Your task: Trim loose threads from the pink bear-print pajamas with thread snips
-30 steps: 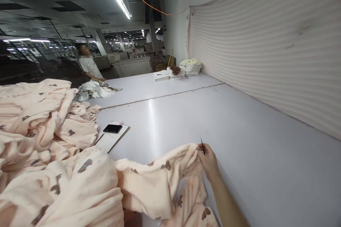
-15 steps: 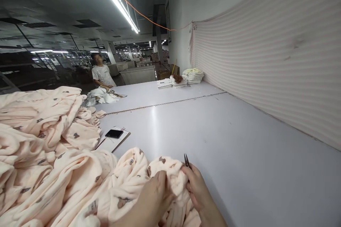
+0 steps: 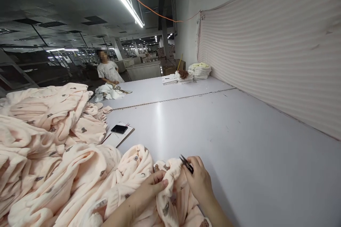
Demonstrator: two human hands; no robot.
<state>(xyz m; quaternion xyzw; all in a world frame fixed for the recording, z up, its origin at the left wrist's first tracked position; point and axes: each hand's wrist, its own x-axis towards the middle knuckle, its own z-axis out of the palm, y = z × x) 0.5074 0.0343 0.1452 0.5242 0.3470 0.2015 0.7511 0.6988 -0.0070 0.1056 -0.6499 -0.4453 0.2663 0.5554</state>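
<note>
My left hand pinches a gathered edge of a pale peach fleece garment printed with brown bear-like figures. Just to its right, my right hand is closed around small dark thread snips, whose pointed blades stick out up and to the left. The tips lie close beside the bunched fleece; whether the blades touch it I cannot tell. Fingers of the right hand are partly hidden behind the cloth. More of the same fleece spreads under and to the left of my left forearm.
A large heap of peach fleece covers the table's left side. Beside it lie a clipboard and a black phone. Folded white stacks stand at the back. A person stands across the pale table near white cloth pieces.
My left hand has shifted its grip along the fleece, with the thumb now showing. The right hand has turned, tilting the snips leftward. The whole view has swung slightly left.
</note>
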